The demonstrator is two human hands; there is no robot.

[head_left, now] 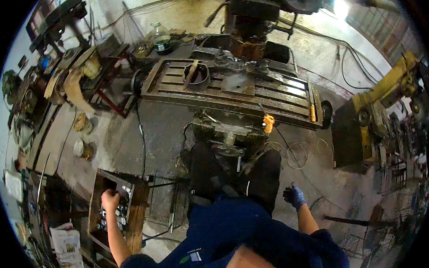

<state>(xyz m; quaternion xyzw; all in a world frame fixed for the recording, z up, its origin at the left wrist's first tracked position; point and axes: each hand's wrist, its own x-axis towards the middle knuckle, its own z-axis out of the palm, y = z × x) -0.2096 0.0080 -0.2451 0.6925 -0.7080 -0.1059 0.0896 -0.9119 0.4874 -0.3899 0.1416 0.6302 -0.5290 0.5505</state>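
My left hand (110,200), bare, reaches down into a wooden box (131,204) at my left side. Its fingers are curled closed; what they hold, if anything, I cannot make out. Small shiny metal parts (120,215) lie in the box beside and below the hand. My right hand (295,196) wears a blue-grey glove with dark fingers. It hangs free over the floor at my right, fingers apart, with nothing in it. In front of my knees stands a machine with a slotted metal table (173,92).
A round dark tin (197,80) with a brush-like stick sits on the machine table. An orange-yellow object (268,123) is at its front edge, a yellow handle (313,113) at its right end. Two tubs (82,149) stand on the floor left; coiled wire (297,155) lies right, near yellow machinery (388,88).
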